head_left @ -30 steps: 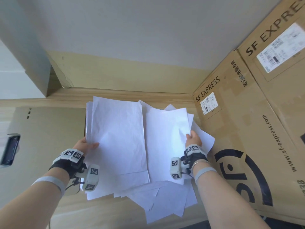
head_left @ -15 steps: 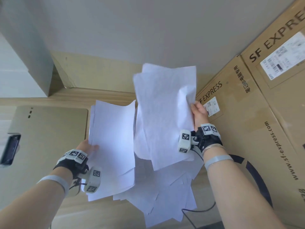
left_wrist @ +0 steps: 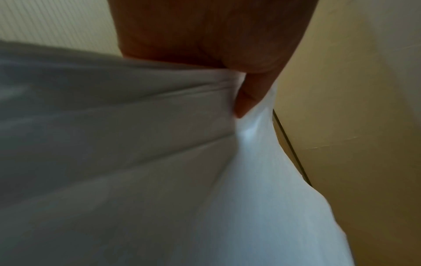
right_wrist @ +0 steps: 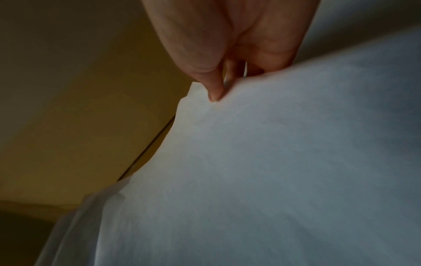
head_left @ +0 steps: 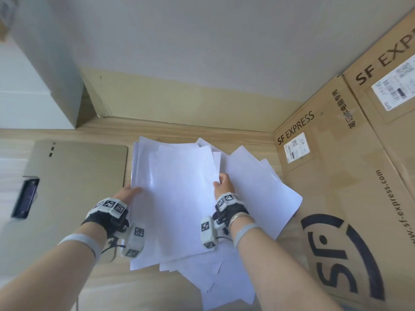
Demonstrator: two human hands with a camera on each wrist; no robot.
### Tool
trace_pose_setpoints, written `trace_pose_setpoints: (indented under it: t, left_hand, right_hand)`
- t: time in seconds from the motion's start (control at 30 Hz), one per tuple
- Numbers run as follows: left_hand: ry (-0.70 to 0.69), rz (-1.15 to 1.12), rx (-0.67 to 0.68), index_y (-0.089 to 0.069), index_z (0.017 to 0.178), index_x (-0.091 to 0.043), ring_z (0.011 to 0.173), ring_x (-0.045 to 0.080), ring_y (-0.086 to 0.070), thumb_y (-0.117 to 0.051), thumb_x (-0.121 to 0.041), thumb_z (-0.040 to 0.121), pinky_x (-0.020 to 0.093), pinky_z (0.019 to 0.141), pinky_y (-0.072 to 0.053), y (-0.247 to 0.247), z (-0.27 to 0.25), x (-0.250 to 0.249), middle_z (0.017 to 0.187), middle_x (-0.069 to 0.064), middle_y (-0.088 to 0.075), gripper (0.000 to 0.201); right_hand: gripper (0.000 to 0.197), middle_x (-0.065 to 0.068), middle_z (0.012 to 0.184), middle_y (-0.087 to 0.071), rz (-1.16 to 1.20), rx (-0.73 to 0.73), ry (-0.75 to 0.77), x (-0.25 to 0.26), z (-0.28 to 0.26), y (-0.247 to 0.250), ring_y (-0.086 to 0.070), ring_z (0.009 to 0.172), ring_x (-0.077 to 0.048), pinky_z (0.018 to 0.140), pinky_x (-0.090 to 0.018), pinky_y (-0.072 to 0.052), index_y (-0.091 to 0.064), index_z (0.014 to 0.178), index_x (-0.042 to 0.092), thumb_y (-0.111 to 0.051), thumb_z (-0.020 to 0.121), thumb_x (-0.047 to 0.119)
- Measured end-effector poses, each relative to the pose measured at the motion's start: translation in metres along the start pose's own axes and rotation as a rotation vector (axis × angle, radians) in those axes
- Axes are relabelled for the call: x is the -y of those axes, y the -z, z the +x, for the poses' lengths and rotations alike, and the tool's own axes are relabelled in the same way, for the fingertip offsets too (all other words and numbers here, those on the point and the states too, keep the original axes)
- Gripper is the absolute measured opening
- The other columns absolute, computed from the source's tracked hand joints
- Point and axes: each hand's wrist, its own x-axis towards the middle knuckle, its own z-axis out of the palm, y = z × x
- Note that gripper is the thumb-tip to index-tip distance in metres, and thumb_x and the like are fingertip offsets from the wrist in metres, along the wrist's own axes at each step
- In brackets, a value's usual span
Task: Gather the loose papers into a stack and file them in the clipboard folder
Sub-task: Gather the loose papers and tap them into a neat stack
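A pale grey painted wall (head_left: 202, 52) meets a light wooden floor (head_left: 143, 288) along a beige skirting band (head_left: 190, 108). Tall brown cardboard shipping boxes (head_left: 350, 198) printed "SF EXPRESS" lean at right. Daylight is soft.

Head view: bright, even daylight, sharp, strong wide-angle bending at edges. Both wrist views: dim, soft, motion-blurred; papers (left_wrist: 159, 162) shaded grey, brighter near the right edge.
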Motion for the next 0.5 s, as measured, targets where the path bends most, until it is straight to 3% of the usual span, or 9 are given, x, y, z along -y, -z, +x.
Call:
trace_pose_setpoints:
  t: [0.07,0.17,0.23,0.3,0.4,0.5]
  left_hand:
    - [-0.011,0.008,0.04,-0.045,0.133,0.004,0.123,0.047,-0.048,-0.053,-0.028,0.091,0.051,0.106,-0.034,-0.002,-0.005,-0.003,0.131,0.029,-0.053,0.053]
    - [-0.068,0.024,0.041,-0.051,0.127,0.007,0.103,0.036,-0.06,-0.062,-0.018,0.086,0.04,0.094,-0.046,-0.007,-0.003,-0.002,0.122,0.027,-0.059,0.049]
    - [-0.075,0.076,-0.026,-0.054,0.124,0.006,0.103,0.036,-0.061,-0.064,-0.01,0.084,0.034,0.084,-0.044,-0.01,-0.003,-0.001,0.121,0.026,-0.061,0.044]
    - [-0.055,0.056,-0.062,-0.055,0.124,0.006,0.108,0.038,-0.06,-0.064,-0.009,0.084,0.036,0.085,-0.045,-0.01,-0.003,0.001,0.12,0.026,-0.061,0.044]
    - [-0.033,-0.02,-0.096,-0.055,0.124,0.007,0.102,0.037,-0.061,-0.062,-0.007,0.085,0.04,0.089,-0.047,-0.006,-0.001,0.003,0.119,0.026,-0.062,0.042]
    - [-0.023,-0.042,-0.094,-0.054,0.123,0.006,0.095,0.034,-0.059,-0.061,-0.005,0.086,0.04,0.089,-0.046,-0.004,0.002,0.008,0.119,0.026,-0.061,0.04]
  right_hand:
    - [0.046,-0.012,0.135,-0.047,0.038,-0.007,0.012,0.007,-0.007,-0.014,-0.051,0.118,-0.029,0.097,-0.03,-0.04,-0.038,0.136,0.013,-0.046,0.091,0.009]
    - [0.058,-0.01,0.148,-0.03,-0.005,0.097,0.077,0.016,-0.017,-0.03,-0.036,0.134,-0.024,0.106,-0.025,-0.029,-0.026,0.146,0.013,-0.048,0.092,0.011]
    - [0.054,-0.009,0.148,-0.031,-0.041,0.123,0.114,0.014,-0.015,-0.029,-0.035,0.136,-0.024,0.109,-0.028,-0.028,-0.031,0.144,0.013,-0.048,0.092,0.013]
    - [0.048,-0.011,0.142,-0.04,-0.036,0.014,0.115,0.009,-0.006,-0.013,-0.043,0.129,-0.027,0.106,-0.031,-0.035,-0.041,0.137,0.012,-0.05,0.09,0.01]
    - [0.05,-0.012,0.14,-0.036,-0.056,-0.155,-0.072,-0.01,0.012,0.02,-0.046,0.124,-0.032,0.102,-0.036,-0.04,-0.04,0.135,0.017,-0.054,0.087,0.011]
    - [0.065,-0.011,0.142,-0.029,-0.009,-0.154,-0.251,-0.021,0.02,0.034,-0.044,0.124,-0.034,0.098,-0.037,-0.04,-0.028,0.14,0.022,-0.06,0.084,0.017]
